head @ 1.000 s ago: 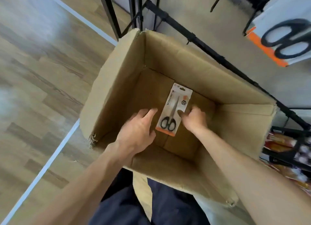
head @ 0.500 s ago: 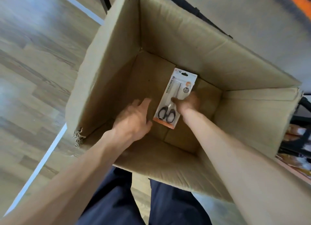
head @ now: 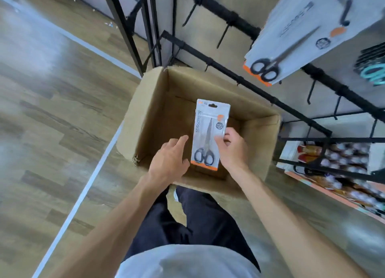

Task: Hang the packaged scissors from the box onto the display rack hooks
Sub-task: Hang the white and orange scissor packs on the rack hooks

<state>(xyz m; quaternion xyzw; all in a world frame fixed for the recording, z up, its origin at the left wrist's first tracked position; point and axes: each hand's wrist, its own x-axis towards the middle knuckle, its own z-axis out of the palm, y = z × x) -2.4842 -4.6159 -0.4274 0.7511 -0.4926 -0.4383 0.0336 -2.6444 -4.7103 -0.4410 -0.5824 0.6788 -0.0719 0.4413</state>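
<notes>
1. Left hand (head: 169,162): fingers relaxed and loosely spread, holding nothing, beside the pack.
2. Packaged scissors (head: 209,135): above the cardboard box (head: 143,115), pinched along its right edge by right hand (head: 234,149).
3. Display rack hooks (head: 224,33): blurred; hung packs (head: 291,38) partly cropped.

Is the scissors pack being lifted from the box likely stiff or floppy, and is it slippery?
The pack probably is stiff: held by the right hand at one edge, it stays flat. Its glossy front may be slippery. It seems light, since one hand holds it.
</notes>
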